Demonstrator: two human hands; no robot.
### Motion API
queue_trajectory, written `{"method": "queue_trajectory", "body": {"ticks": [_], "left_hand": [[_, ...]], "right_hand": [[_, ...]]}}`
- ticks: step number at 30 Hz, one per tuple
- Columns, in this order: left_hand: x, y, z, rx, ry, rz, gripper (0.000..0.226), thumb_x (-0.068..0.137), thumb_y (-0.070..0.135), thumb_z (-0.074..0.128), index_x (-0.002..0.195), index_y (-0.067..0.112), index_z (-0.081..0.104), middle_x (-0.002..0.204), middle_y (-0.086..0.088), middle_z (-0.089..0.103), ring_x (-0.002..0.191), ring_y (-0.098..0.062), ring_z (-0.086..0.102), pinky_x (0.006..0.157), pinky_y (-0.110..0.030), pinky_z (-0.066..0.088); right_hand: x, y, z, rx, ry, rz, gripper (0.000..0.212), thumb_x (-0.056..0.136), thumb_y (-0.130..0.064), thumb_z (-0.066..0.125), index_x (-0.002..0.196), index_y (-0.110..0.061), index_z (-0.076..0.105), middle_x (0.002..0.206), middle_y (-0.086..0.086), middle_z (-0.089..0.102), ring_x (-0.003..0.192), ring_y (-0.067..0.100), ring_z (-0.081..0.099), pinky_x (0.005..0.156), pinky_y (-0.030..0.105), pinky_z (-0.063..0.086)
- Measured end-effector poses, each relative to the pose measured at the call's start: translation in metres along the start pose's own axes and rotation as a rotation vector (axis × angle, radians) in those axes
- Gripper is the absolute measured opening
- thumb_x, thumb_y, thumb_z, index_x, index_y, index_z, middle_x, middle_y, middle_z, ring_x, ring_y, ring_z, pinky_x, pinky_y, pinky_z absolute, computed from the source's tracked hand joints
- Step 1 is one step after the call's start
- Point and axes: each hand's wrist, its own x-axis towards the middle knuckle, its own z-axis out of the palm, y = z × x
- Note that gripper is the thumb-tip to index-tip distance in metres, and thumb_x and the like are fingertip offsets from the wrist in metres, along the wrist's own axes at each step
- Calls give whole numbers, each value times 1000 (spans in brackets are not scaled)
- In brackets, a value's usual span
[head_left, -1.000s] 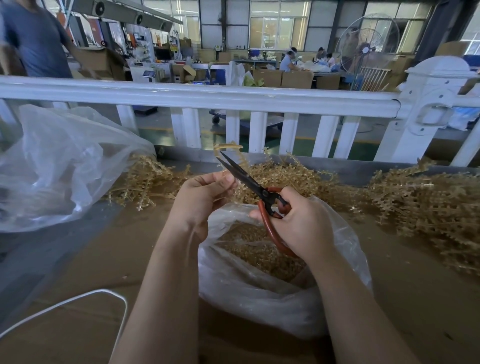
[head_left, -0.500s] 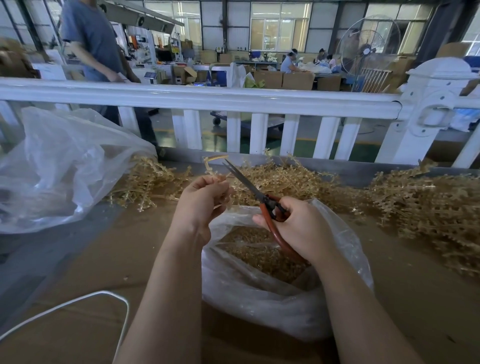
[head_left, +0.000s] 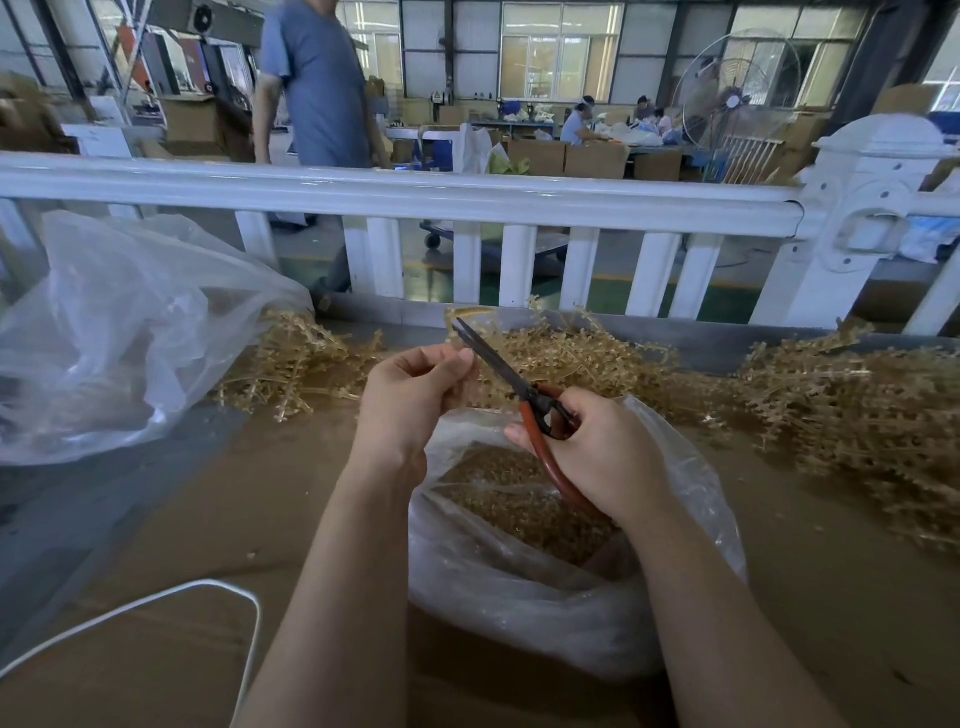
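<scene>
Scissors (head_left: 511, 382) clenched in right hand (head_left: 597, 457), blades toward eleven o'clock, gold sprig (head_left: 467, 310) pinched in left hand (head_left: 415, 400): snip close to the pinch, above bag (head_left: 519, 613) at six o'clock.

I record the scissors (head_left: 524, 395) as near-black blades on orange-red handles. The sprig (head_left: 470, 312) at the blade tips is pale gold, the same shade as the heaped sprigs (head_left: 857, 415). The small bag (head_left: 519, 613) is clear, cloudy film over golden-brown bits (head_left: 519, 499). Tabletop (head_left: 831, 597): plain brown. Railing (head_left: 467, 197): glossy white. Cord (head_left: 156, 603): white. T-shirt (head_left: 322, 83) behind the railing: plain blue. Floor (head_left: 623, 301): green.
</scene>
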Motion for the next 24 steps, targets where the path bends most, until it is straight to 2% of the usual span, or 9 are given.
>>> {"method": "queue_trajectory", "body": {"ticks": [2,7,9,11,15,20,24], "left_hand": [[0,0,-1,3,15,-9,11,90,8,68,79,9,72,73,-5,68,68,-13,60,70,-24,53],[0,-2,-1,10,21,-10,18,95,4,60,79,10,68,67,0,61,54,-5,52,66,-24,45],[1,-1,0,8,36,-16,23,95,0,56,78,11,67,70,-2,60,57,-8,50,67,-24,44],[1,-1,1,-8,39,-28,28,94,-3,53,74,12,65,74,-5,59,61,-11,48,68,-25,42],[-1,-1,0,-50,5,-33,34,94,-5,51,66,14,60,70,-5,54,62,-14,44,70,-27,41],[-3,0,-2,-45,-43,-12,34,93,-4,52,65,14,59,67,-3,54,62,-13,45,73,-28,40],[-3,-1,-4,-42,-101,3,36,92,-1,58,62,17,63,65,1,56,63,-11,48,68,-22,44]], "right_hand": [[0,1,1,-8,2,-17,49,63,-91,53,77,-44,55,79,-41,59,74,-17,56,48,14,34],[1,2,3,-40,-8,-64,50,65,-92,54,81,-44,55,85,-39,59,77,-16,56,49,10,34],[0,3,2,-58,6,-84,47,66,-90,54,81,-46,52,81,-36,60,79,-17,55,46,9,36],[0,4,2,-73,17,-100,46,70,-86,57,83,-43,52,70,-22,61,78,-16,55,53,5,39],[-2,6,2,-114,41,-136,49,74,-81,60,86,-35,50,69,-15,58,63,-4,57,56,6,39],[-1,6,1,-130,86,-177,54,73,-86,51,88,-33,50,70,-15,57,64,-5,55,56,7,40],[-1,5,0,-145,100,-190,62,71,-89,46,86,-30,51,68,-15,56,61,-4,54,46,10,33]]}}
